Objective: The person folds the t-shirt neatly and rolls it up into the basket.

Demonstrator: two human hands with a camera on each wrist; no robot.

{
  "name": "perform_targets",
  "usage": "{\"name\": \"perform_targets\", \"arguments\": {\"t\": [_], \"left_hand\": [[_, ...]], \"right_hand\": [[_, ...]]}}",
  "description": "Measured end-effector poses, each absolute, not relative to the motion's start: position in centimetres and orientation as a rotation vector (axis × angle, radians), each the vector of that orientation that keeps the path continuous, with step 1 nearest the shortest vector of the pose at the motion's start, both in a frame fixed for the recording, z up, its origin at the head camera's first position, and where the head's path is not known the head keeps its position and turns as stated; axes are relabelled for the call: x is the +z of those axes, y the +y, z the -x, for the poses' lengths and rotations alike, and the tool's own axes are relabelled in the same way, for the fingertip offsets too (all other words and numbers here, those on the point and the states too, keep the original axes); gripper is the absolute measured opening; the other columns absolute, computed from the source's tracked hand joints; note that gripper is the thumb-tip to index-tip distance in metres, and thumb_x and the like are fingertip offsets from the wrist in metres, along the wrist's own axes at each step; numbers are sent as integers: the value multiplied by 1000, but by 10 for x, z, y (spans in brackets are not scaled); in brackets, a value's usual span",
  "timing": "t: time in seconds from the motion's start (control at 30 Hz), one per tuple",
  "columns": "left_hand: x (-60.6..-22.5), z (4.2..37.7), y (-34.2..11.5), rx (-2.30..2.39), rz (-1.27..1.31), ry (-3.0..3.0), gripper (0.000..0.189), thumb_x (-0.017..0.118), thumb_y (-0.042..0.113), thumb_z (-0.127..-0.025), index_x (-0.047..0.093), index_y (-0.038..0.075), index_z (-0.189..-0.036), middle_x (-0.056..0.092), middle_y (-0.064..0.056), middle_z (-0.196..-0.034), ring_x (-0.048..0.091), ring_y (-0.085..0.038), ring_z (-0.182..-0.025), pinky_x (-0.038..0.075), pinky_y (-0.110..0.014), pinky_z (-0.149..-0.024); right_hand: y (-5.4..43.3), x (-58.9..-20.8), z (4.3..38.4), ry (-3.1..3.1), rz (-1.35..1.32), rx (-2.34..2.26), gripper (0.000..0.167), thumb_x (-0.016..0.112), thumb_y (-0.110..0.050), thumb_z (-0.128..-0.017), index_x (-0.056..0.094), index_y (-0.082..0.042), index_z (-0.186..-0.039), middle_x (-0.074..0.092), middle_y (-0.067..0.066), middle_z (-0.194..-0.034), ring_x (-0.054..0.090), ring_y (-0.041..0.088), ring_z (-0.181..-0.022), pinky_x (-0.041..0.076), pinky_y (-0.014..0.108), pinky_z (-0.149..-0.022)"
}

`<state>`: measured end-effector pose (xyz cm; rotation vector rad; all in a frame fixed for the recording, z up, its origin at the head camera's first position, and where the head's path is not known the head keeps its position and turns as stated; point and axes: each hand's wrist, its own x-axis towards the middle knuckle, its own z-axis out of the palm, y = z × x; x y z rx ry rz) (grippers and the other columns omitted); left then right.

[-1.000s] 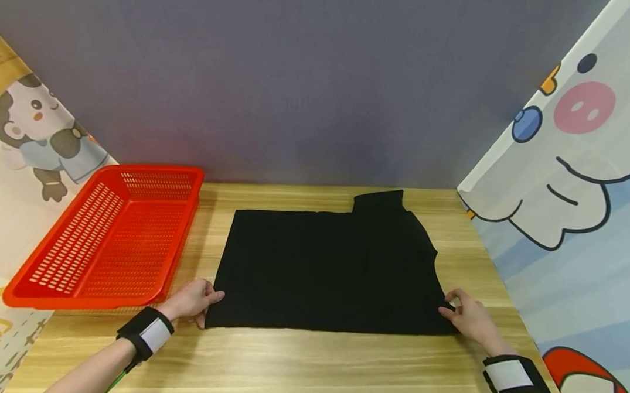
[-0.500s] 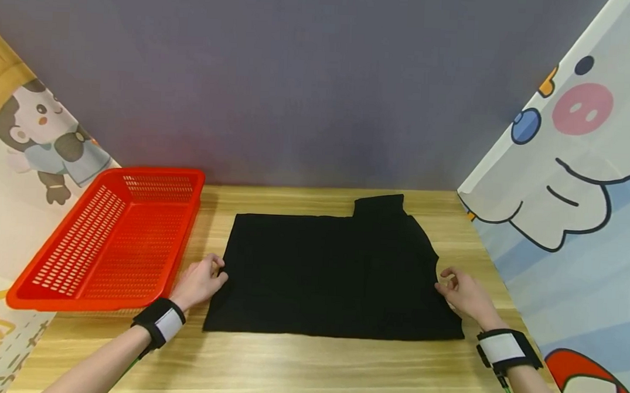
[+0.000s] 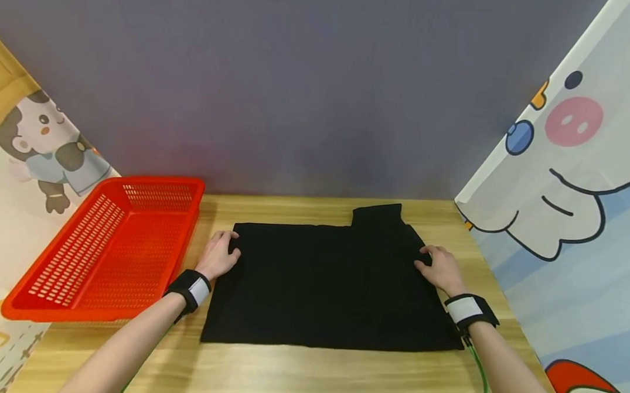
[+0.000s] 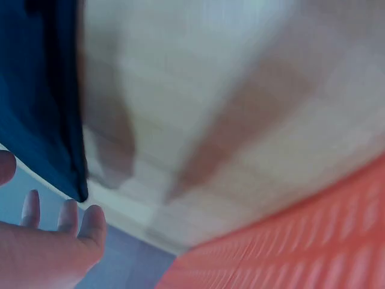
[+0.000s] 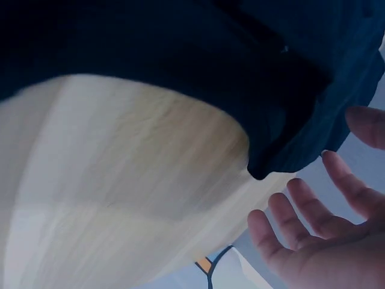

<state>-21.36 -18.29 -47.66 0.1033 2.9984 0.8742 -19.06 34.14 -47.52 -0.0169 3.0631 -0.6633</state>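
Observation:
A black short-sleeved shirt (image 3: 311, 284), folded in half, lies flat on the table with a sleeve (image 3: 377, 215) sticking out at its far right. My left hand (image 3: 220, 255) hovers at the shirt's far left corner, thumb and fingers apart. In the left wrist view its fingers (image 4: 67, 217) are loosely bent, with the shirt's corner (image 4: 75, 186) just beyond them. My right hand (image 3: 442, 272) is over the shirt's right edge near the shoulder. Its fingers (image 5: 310, 211) are spread in the right wrist view, beside the fabric (image 5: 283, 144), and pinch nothing.
A red plastic basket (image 3: 177, 255) with slotted walls stands left of the shirt, close to my left forearm. Behind the wooden table (image 3: 307, 375) rises a grey wall (image 3: 319, 91). Cartoon-printed sheets (image 3: 579, 190) flank both sides.
Both hands have let go of the shirt's near corners and moved away from me along its side edges to the far part. The shirt has stayed in place on the table.

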Motion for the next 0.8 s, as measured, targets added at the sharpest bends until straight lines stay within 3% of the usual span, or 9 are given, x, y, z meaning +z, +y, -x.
{"name": "perform_targets", "arguments": {"t": [0.33, 0.47, 0.57, 0.7, 0.8], "left_hand": [[-489, 244, -184, 660, -139, 2892, 54, 45, 19, -103, 37, -7, -149, 25, -37, -158, 25, -54, -146, 22, -60, -121], [-492, 251, -185, 676, -181, 2924, 53, 46, 18, -103, 37, -8, -148, 32, -35, -156, 31, -51, -145, 24, -58, -120], [-494, 255, -186, 705, -196, 2946, 52, 48, 16, -102, 37, -8, -148, 38, -34, -153, 37, -51, -141, 29, -58, -118], [-492, 259, -184, 738, -204, 2947, 53, 49, 13, -101, 37, -8, -148, 40, -35, -150, 38, -53, -138, 29, -60, -117], [-489, 263, -182, 774, -219, 2951, 54, 51, 8, -98, 38, -9, -147, 42, -36, -149, 39, -53, -137, 28, -59, -117]], "right_hand": [[342, -488, 221, 2925, -30, -795, 42, 55, -21, -100, 53, 10, -128, 51, 39, -136, 50, 55, -123, 42, 63, -101], [341, -492, 230, 2947, -52, -840, 38, 54, -22, -100, 53, 8, -124, 53, 38, -131, 54, 54, -115, 45, 60, -94], [340, -495, 235, 2939, -102, -936, 42, 51, -21, -101, 45, 9, -130, 51, 40, -131, 53, 55, -113, 45, 60, -92], [341, -496, 243, 2869, -205, -1064, 57, 48, -17, -102, 28, 12, -147, 43, 43, -139, 49, 57, -122, 42, 63, -100], [340, -494, 249, 2832, -256, -1086, 61, 45, -19, -104, 23, 12, -151, 38, 44, -144, 44, 57, -129, 40, 63, -105]]}}
